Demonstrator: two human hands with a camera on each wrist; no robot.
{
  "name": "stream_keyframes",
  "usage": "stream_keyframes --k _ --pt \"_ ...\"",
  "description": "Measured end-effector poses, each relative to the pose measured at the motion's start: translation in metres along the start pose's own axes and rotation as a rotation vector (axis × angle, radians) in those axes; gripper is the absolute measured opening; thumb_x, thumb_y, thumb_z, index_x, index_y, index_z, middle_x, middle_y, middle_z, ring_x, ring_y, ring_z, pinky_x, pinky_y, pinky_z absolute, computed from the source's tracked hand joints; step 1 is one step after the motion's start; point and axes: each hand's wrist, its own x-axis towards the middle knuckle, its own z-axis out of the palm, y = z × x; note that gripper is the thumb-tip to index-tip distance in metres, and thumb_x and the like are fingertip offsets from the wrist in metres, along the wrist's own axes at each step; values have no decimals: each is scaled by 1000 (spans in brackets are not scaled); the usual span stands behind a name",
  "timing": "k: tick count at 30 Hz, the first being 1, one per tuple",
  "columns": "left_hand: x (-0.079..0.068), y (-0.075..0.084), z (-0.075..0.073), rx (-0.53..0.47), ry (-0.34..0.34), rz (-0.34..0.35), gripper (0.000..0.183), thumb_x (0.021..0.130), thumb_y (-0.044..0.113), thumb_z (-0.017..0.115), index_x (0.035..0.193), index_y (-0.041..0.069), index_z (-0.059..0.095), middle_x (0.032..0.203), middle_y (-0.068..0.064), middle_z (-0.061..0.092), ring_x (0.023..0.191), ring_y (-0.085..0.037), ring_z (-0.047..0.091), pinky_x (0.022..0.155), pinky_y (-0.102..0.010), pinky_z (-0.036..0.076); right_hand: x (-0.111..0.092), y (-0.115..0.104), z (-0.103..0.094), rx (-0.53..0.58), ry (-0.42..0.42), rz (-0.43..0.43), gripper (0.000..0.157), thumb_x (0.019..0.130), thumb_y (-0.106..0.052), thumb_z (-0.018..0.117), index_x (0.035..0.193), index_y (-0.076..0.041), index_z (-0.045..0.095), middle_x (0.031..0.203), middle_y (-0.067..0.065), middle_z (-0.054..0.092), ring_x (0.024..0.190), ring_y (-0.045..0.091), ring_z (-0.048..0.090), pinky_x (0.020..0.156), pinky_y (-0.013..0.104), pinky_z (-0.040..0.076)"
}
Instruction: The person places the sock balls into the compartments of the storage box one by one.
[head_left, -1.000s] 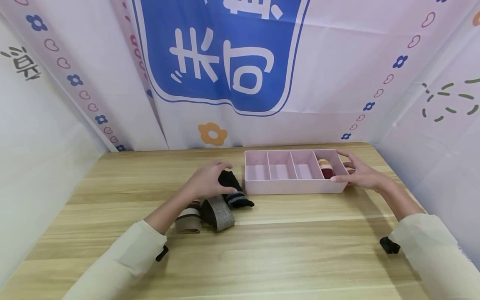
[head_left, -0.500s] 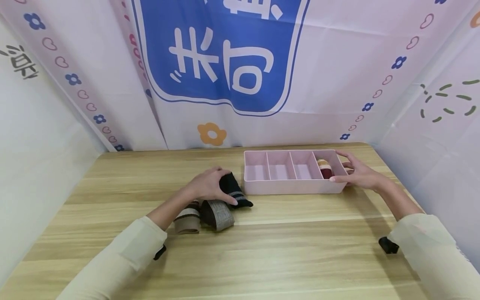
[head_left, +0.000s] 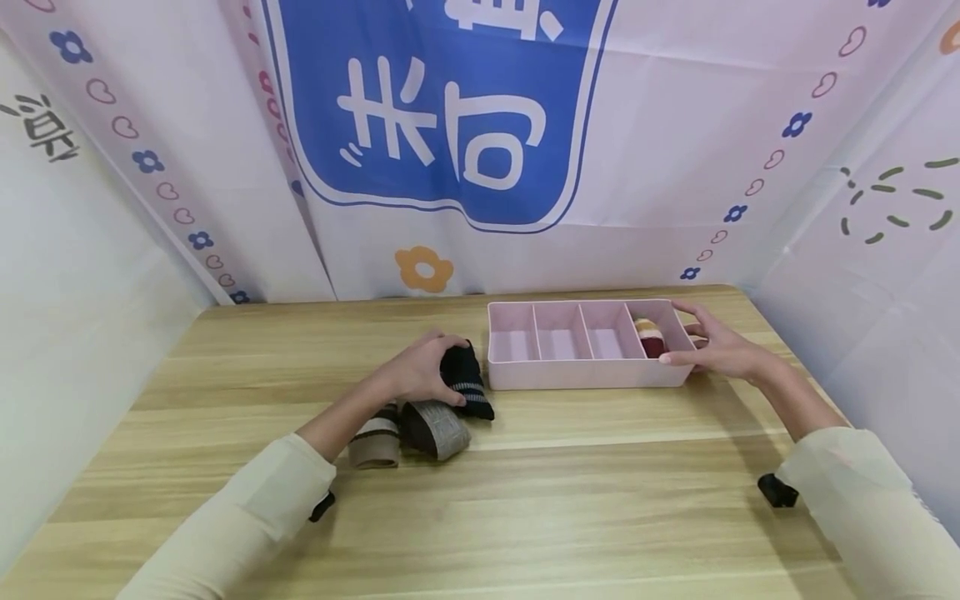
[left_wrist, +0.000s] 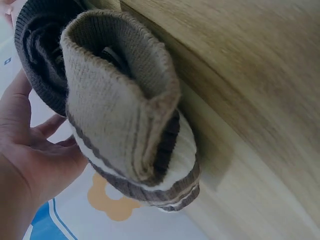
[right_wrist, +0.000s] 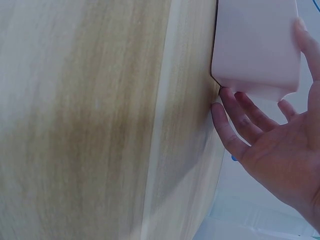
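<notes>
Black sock (head_left: pixel 461 367) was pinched by half-curled left hand (head_left: pixel 420 371), box (head_left: pixel 573 374) by wider right hand (head_left: pixel 726 351); grey sock (head_left: pixel 444 429), 7 o'clock, risked being dragged by contact.

Head: high, before the pale-pink four-compartment plastic box (head_left: pixel 577 375), facing forward-down
Left wrist: close, left of the box, facing the beige-brown striped knitted roll (left_wrist: pixel 105 120)
Right wrist: close, turned sideways, facing the box's right end
Head and right wrist share: that end
</notes>
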Motion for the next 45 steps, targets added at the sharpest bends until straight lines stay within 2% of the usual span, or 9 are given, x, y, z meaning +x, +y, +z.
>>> stream_keyframes --k 4,8,15,19,26,30,34,40,45 --pt "0 -5 -2 -45 14 84 82 76 21 90 144 -5 52 143 -27 52 131 -41 50 109 -54 45 1 -1 0 1 -3 -4 106 94 -23 75 165 -8 -1 157 45 21 138 63 35 96 53 53" --pt "1 -9 -4 -96 16 123 80 76 17 91 143 -6 54 145 -26 53 131 -39 51 108 -52 45 2 -2 1 11 -6 -3 106 93 -22 75 166 -9 -1 157 45 20 138 63 36 95 51 53" --pt "0 -10 -6 -114 25 128 78 75 16 91 142 -4 55 144 -25 54 131 -39 50 109 -53 45 3 0 -1 21 -6 -3 106 94 -20 75 165 -8 -3 156 46 21 137 63 37 95 52 53" --pt "-3 -10 -8 -139 34 126 78 76 16 91 143 -3 55 144 -25 53 123 -37 55 104 -52 47 3 1 0 21 -6 -1 106 94 -20 75 165 -8 -3 156 46 21 137 63 37 96 53 53" --pt "-8 -11 -12 -321 29 57 80 78 10 89 148 3 51 140 -24 53 98 -32 68 83 -40 59 1 1 0 12 -8 1 106 93 -22 75 165 -8 -2 157 46 19 138 64 35 97 55 52" --pt "-9 -12 -15 -362 51 23 81 76 8 90 148 6 52 137 -22 54 100 -33 67 76 -35 59 1 1 -1 10 -7 -3 107 93 -22 75 165 -8 -2 156 46 19 138 64 35 96 54 53" --pt "-10 -12 -18 -365 65 10 81 76 7 90 148 8 52 138 -21 53 106 -36 64 77 -35 59 0 1 0 12 -7 -2 107 93 -23 75 165 -8 -3 156 46 20 137 63 36 95 53 54" --pt "-11 -13 -25 -385 87 33 81 78 7 88 150 7 51 147 -23 46 119 -41 56 83 -39 59 0 1 0 7 -5 1 107 94 -24 75 165 -8 -3 156 46 20 138 65 34 98 59 52" --pt "-12 -12 -30 -385 117 58 79 79 9 88 150 9 51 151 -23 43 106 -38 65 84 -39 59 0 0 0 5 -2 0 106 94 -22 75 165 -8 -3 156 46 20 138 65 33 99 58 51"
